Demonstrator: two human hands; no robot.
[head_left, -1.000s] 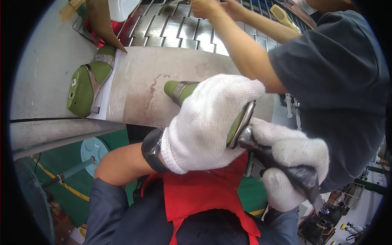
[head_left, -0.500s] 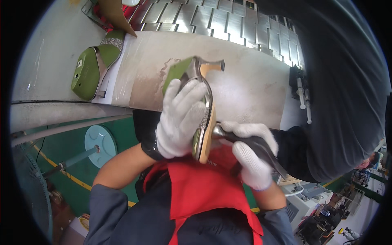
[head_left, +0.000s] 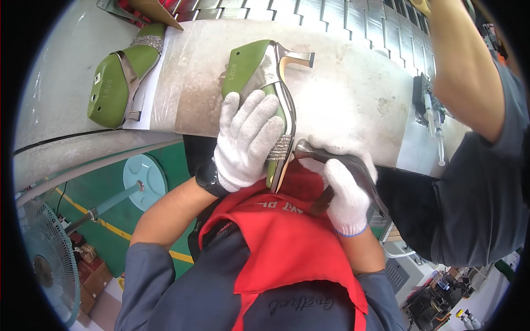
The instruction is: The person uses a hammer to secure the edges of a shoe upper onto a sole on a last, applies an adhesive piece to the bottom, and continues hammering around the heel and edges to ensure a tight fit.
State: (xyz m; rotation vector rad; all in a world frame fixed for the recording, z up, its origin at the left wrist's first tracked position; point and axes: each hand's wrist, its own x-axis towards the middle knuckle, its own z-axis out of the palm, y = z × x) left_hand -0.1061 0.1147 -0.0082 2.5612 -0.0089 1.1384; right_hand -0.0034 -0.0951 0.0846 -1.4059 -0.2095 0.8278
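A high-heeled sandal with metallic trim and a glittery strap sits on a green shoe last. My gloved left hand lies over its side and holds it on edge at the table's near side, heel pointing right. In my gloved right hand is a dark metal hand tool with a rounded head and long curved handle. The tool's head is beside the sandal's front part, right of the sole; whether they touch is unclear. Another green last with a matching sandal lies at the left.
The light table carries stains. Behind it runs a slatted metal conveyor. At the right a co-worker's bare forearm reaches over the table, near several syringes. A fan and a round blue base are at lower left.
The sandal's sole has turned away and more of the last's side shows. The tool's head has tipped upward, away from the sole. The co-worker's arm has swung back toward the conveyor.
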